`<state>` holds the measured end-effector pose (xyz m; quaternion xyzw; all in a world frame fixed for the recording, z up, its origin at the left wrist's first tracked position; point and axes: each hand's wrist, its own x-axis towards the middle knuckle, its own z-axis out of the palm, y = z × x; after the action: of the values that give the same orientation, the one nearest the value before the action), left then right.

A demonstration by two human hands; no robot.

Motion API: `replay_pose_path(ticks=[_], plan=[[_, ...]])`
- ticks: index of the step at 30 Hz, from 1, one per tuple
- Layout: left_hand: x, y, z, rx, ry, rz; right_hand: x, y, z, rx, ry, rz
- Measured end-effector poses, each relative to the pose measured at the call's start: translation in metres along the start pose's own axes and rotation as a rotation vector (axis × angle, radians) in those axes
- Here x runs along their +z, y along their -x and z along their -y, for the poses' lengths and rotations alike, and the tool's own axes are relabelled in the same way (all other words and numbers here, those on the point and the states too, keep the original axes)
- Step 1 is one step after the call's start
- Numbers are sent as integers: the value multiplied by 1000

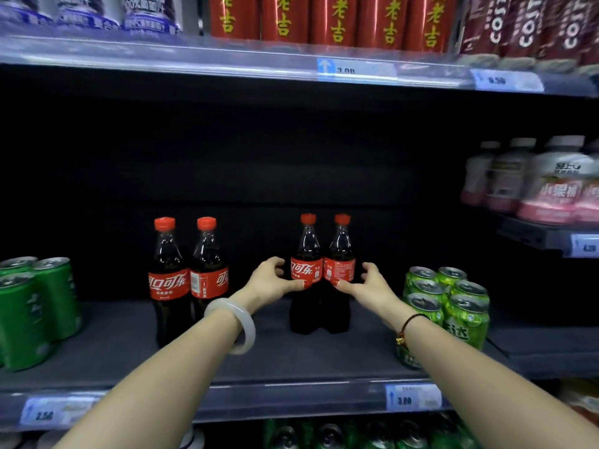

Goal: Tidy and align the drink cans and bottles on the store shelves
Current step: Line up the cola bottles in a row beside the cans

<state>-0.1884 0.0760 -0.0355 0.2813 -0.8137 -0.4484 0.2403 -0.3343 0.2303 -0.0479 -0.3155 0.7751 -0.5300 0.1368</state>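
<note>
The left hand (269, 281) grips the left cola bottle (306, 270), the right hand (372, 285) the right cola bottle (340, 270) — thumbs on the red labels. Both stand upright and touching, midway along the shelf (259, 358).

left grip (269, 280): fingers curled, thumb inward | right grip (372, 283): same (mirrored) | both arms outstretched
</note>
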Motion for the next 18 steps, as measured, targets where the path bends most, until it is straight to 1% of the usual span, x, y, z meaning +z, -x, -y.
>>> replay_pose_path(ticks=[5,8,14,18], plan=[[17,-16,2,69,121,46,9,-17,-3,-11,-121,47],[25,-20,10,83,235,49,15,-19,-9,-5,-170,58],[24,-12,18,109,272,36,19,-10,-12,-91,-118,48],[12,7,21,118,277,-2,28,3,-6,-112,-109,88]])
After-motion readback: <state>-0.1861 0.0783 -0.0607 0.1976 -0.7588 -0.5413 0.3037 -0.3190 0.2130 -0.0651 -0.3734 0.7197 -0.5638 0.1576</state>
